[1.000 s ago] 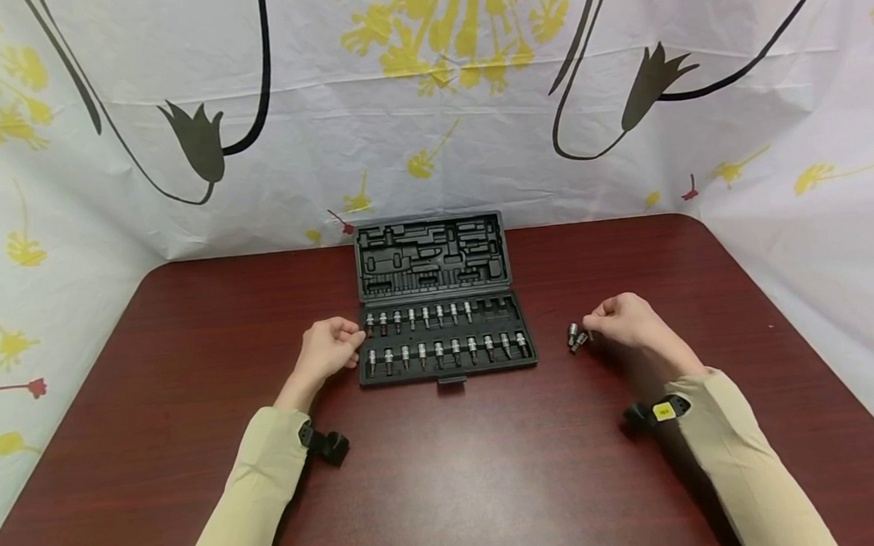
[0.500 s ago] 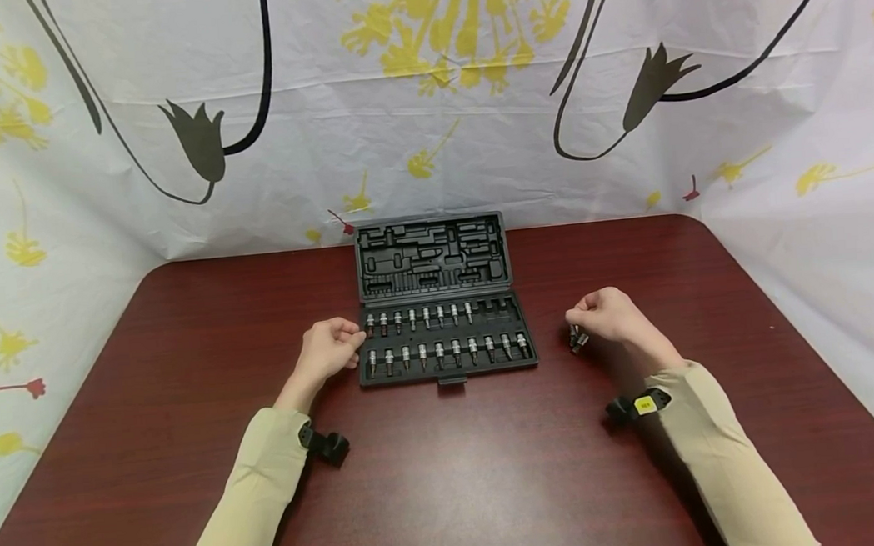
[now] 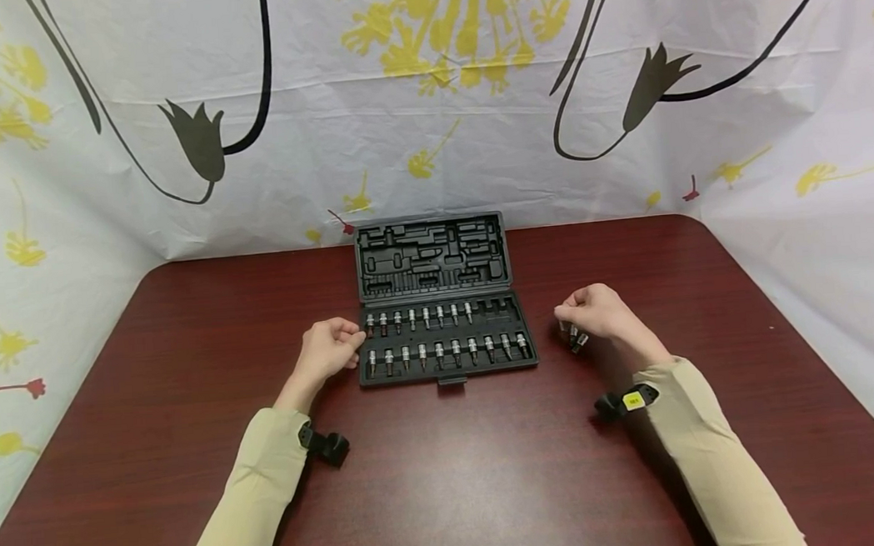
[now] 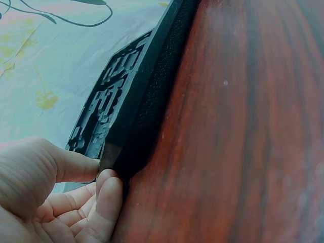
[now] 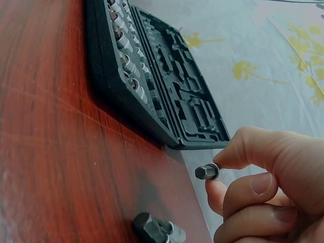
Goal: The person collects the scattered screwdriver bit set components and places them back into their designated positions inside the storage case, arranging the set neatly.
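A black plastic socket case lies with its lid raised, near the middle of the table in the head view. Two rows of silver bit sockets fill much of its base; a few slots at the back row's right end hold none. My left hand pinches the case's left corner, thumb above and fingertips against the side. To the right of the case, my right hand holds a hex bit socket between thumb and forefinger, above the table. Loose bit sockets lie just below that hand.
The dark red-brown table has rounded far corners. Behind it hangs a white sheet printed with flowers. Black cameras are strapped to both wrists.
My right hand has moved left toward the case with the hex bit socket, passing over the loose ones. The left hand and the case have stayed put.
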Action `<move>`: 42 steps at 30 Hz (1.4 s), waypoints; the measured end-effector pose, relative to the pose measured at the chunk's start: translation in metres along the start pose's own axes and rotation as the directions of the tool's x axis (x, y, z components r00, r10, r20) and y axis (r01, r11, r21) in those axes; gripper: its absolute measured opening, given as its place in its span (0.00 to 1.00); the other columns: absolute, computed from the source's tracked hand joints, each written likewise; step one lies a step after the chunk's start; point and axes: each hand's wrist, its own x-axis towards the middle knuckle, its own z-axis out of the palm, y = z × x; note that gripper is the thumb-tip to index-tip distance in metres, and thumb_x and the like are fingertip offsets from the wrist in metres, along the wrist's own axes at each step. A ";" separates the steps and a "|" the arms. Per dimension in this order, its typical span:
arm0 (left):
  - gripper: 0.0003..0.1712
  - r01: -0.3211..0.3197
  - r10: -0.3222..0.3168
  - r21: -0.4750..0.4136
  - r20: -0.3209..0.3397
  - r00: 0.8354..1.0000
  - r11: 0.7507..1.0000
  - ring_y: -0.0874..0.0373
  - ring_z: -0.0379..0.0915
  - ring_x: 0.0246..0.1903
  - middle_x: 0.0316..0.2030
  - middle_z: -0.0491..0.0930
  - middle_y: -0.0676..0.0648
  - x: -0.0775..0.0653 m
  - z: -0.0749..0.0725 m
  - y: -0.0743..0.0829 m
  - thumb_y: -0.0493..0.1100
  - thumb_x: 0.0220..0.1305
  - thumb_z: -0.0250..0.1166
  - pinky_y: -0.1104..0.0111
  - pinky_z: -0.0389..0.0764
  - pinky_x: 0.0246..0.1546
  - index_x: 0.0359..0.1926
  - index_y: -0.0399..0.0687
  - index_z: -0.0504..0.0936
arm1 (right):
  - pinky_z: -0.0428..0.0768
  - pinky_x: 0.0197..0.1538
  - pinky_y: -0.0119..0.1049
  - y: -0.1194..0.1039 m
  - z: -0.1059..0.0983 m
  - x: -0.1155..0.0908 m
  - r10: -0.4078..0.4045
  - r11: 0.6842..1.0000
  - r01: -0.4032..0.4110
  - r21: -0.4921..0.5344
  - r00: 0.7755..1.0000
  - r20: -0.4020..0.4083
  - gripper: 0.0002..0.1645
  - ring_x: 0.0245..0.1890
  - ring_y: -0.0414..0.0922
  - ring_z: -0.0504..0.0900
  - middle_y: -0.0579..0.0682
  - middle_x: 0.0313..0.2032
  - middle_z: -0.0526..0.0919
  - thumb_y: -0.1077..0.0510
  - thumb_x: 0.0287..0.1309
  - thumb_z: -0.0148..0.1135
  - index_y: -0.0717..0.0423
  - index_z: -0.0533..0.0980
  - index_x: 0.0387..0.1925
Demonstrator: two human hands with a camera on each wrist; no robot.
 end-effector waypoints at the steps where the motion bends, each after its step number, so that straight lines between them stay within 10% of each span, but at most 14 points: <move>1: 0.09 -0.002 0.002 0.000 0.000 1.000 1.000 0.62 0.75 0.15 0.25 0.80 0.42 0.000 0.000 0.000 0.36 0.62 0.61 0.69 0.81 0.19 0.39 0.32 0.78 | 0.70 0.24 0.31 0.000 0.000 0.001 0.005 1.000 -0.005 0.011 1.000 0.005 0.13 0.18 0.39 0.70 0.44 0.15 0.78 0.59 0.51 0.55 0.61 0.79 0.18; 42: 0.10 -0.003 0.003 0.013 0.002 1.000 1.000 0.62 0.75 0.16 0.26 0.81 0.41 0.000 0.000 0.001 0.37 0.62 0.62 0.68 0.81 0.19 0.40 0.32 0.78 | 0.60 0.22 0.30 -0.029 0.019 0.021 0.016 0.997 -0.018 0.075 1.000 0.026 0.13 0.16 0.37 0.60 0.39 0.12 0.65 0.58 0.55 0.57 0.66 0.79 0.26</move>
